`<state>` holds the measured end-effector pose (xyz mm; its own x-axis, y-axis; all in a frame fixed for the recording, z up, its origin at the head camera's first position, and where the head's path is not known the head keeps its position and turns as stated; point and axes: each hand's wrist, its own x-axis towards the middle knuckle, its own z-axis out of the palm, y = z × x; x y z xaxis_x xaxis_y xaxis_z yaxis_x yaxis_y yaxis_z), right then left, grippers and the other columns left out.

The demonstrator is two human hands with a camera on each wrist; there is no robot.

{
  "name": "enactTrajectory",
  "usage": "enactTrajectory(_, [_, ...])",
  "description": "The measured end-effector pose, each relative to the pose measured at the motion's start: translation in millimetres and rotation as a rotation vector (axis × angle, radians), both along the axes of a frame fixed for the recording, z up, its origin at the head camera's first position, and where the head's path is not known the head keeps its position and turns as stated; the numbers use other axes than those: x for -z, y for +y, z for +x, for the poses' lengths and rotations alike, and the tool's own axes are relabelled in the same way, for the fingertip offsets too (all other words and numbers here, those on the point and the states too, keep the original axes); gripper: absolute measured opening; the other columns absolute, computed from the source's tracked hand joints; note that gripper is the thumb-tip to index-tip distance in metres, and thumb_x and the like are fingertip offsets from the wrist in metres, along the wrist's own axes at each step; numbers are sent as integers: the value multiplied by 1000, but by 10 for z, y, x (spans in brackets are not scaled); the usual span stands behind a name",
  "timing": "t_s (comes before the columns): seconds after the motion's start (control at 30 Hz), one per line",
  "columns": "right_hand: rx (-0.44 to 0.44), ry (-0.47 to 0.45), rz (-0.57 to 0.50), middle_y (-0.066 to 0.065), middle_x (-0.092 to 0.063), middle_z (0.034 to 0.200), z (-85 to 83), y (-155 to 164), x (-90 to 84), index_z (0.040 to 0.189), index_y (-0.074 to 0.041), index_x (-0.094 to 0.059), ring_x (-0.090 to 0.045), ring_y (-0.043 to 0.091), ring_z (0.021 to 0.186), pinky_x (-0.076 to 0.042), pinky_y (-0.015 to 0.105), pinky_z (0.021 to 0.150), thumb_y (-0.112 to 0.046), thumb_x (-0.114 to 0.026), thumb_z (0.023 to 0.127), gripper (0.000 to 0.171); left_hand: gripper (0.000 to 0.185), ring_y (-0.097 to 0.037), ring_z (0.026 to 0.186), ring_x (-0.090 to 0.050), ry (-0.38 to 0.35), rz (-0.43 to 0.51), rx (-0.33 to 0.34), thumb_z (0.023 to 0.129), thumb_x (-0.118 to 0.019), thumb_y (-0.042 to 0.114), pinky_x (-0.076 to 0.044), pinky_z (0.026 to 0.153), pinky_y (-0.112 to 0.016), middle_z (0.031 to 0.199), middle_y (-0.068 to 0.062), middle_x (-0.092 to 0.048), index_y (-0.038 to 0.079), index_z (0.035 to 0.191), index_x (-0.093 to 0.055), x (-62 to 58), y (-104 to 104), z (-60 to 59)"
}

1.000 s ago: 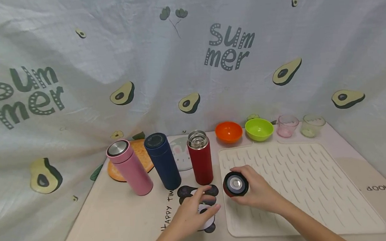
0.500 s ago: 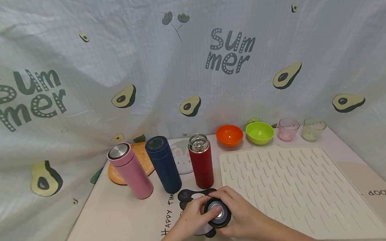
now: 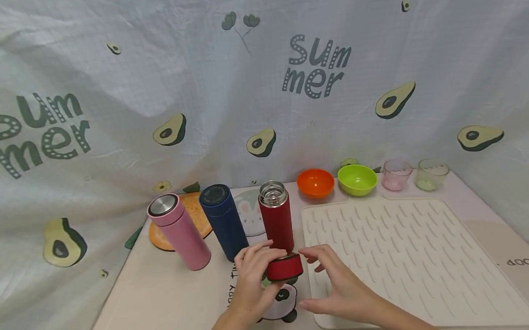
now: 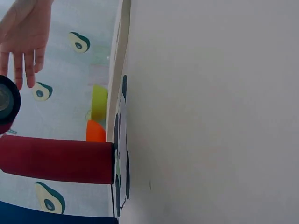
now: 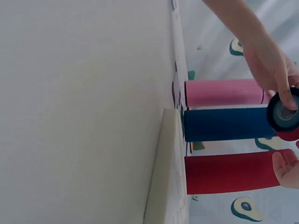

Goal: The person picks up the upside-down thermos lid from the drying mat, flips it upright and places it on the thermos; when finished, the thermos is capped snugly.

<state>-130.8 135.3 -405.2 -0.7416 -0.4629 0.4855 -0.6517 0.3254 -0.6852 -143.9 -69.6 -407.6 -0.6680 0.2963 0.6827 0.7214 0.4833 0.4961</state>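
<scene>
A red lid with a dark rim (image 3: 285, 267) is pinched in my left hand (image 3: 251, 280), its underside turned down toward me. In the right wrist view the left thumb lies over the lid's round grey underside (image 5: 285, 112). My right hand (image 3: 338, 286) is beside the lid, fingers spread and apart from it, holding nothing. Just behind the lid stands the red vacuum flask (image 3: 276, 224), upright with its steel mouth uncovered. Left of it are a blue flask (image 3: 224, 224) and a pink flask (image 3: 180, 234), both capped.
An orange bowl (image 3: 316, 183), a green bowl (image 3: 357, 180), a pink glass (image 3: 395, 175) and a greenish glass (image 3: 430, 175) line the back. A cream ridged mat (image 3: 413, 262) covers the right of the table. Behind hangs a printed curtain (image 3: 197, 79).
The lid has passed from the right hand to the left, both hands touching it half a second ago. The right hand has since let go, and the lid has turned its red side toward view.
</scene>
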Motion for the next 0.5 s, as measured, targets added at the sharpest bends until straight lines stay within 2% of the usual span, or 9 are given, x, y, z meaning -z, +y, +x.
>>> enactTrajectory(0.03, [-18,-20,-12,-4,-42,123,4,-1,1,133,-19,-36,-43,13,106,-47,29,81,-27,-80,71,76,52,-22,114,-46,107,-19,24,62,-79,-2,-26,89,-46,110,0,-63,14,108,-62,6,-7,-10])
enactTrajectory(0.17, [-114,-98,-74,0,-44,125,16,-13,0,135,-16,-34,-43,16,111,-45,30,85,-24,-78,74,76,24,-26,109,-50,500,-107,103,80,-69,10,-28,85,-44,107,-3,-64,13,103,-65,-16,-10,-30])
enactTrajectory(0.23, [-163,-151,-107,1,-45,127,28,-23,-9,136,-15,-33,-44,17,113,-44,30,89,-21,-77,75,75,12,-26,104,-53,648,-137,121,88,-61,16,-29,82,-42,104,-3,-66,14,99,-67,-67,9,-15])
enactTrajectory(0.27, [-181,-183,-122,1,-46,128,34,-30,-16,136,-15,-33,-45,18,114,-43,29,91,-20,-76,75,74,13,-25,101,-54,714,-150,130,91,-57,19,-30,81,-42,102,-3,-66,14,96,-68,-92,19,-9])
enactTrajectory(0.3, [-196,-214,-138,1,-46,128,41,-36,-26,136,-15,-34,-45,18,114,-42,29,92,-19,-76,76,74,12,-24,99,-54,765,-163,140,91,-57,18,-29,79,-42,100,-3,-67,15,94,-69,-116,30,-1])
enactTrajectory(0.37, [-217,-238,-160,2,-48,128,52,-49,-37,135,-15,-35,-48,18,112,-42,28,92,-17,-75,77,71,13,-23,98,-54,820,-182,162,91,-57,18,-29,78,-41,99,-2,-67,16,93,-70,-149,49,13])
enactTrajectory(0.5, [-233,-214,-184,2,-50,123,61,-66,-49,133,-13,-39,-52,17,106,-45,28,88,-15,-74,78,65,14,-23,101,-53,846,-198,186,91,-57,20,-29,78,-41,102,0,-67,17,95,-70,-104,59,4])
